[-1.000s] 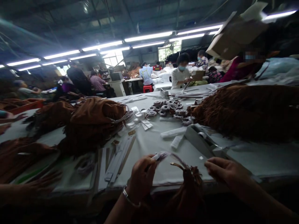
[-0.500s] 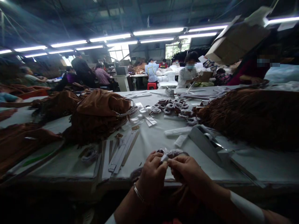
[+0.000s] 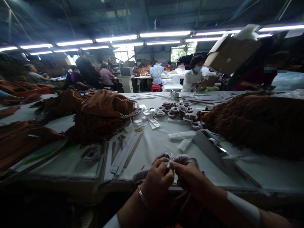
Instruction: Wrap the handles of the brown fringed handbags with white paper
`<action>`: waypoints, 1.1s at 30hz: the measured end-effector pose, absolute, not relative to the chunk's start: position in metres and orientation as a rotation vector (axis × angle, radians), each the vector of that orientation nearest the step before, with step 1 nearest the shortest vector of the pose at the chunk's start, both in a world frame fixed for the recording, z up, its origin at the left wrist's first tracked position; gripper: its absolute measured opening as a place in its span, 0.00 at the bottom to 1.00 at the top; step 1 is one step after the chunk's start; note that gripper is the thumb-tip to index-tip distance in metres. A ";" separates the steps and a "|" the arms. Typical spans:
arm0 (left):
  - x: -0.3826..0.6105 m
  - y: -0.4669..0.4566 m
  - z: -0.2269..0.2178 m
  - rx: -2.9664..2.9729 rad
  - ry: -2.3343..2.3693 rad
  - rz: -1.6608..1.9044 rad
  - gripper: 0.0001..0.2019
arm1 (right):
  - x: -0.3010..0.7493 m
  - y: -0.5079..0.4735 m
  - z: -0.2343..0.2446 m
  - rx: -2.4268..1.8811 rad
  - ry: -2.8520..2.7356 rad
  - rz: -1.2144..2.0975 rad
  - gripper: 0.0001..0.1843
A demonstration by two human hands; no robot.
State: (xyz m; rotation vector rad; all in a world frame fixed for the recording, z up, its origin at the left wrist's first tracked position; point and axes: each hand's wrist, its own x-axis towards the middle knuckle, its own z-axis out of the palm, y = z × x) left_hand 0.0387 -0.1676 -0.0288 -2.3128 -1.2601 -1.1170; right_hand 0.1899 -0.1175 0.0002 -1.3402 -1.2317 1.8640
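Observation:
Near the table's front edge, a coiled strap in clear wrapping [image 3: 186,158] sits between my hands. My left hand [image 3: 158,177], with a bangle at the wrist, is closed around the coil's left side. My right hand [image 3: 190,176] pinches at a small white strip [image 3: 169,164] on the coil's middle, its fingertips almost meeting the left ones. Part of the coil is hidden behind my fingers. Brown material [image 3: 184,199] hangs below my hands in shadow. Another wrapped coil [image 3: 91,155] lies left on the table.
A grey tape dispenser [image 3: 209,150] stands to the right, before a heap of brown fringed bags [image 3: 256,123]. Brown bags [image 3: 102,104] are piled at left. White and grey strips [image 3: 125,155] lie nearby. Several wrapped coils [image 3: 174,109] sit farther back. Co-workers work beyond the table.
My left fingers have curled in more over the white strip, which shows less now. More of the coil's right side shows. The whole view has shifted slightly.

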 end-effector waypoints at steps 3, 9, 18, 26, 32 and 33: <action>0.041 -0.168 -0.031 -2.316 -1.228 -1.104 0.12 | 0.188 -0.116 -0.005 -1.409 -1.154 1.959 0.25; 0.036 -0.167 -0.029 -2.346 -1.295 -1.073 0.10 | 0.198 -0.119 -0.008 -1.255 -1.088 2.099 0.29; 0.038 -0.164 -0.025 -2.350 -1.623 -1.551 0.06 | 0.202 -0.125 0.004 -1.201 -0.967 2.103 0.30; 0.041 -0.164 -0.015 -2.297 -2.085 -1.789 0.12 | 0.193 -0.132 0.001 -1.188 -0.969 1.997 0.30; 0.040 -0.162 0.002 -2.269 -2.269 -1.982 0.15 | 0.184 -0.131 -0.002 -1.199 -1.090 1.829 0.25; 0.040 -0.162 0.004 -2.262 -2.306 -2.008 0.16 | 0.182 -0.130 -0.003 -1.196 -1.099 1.804 0.25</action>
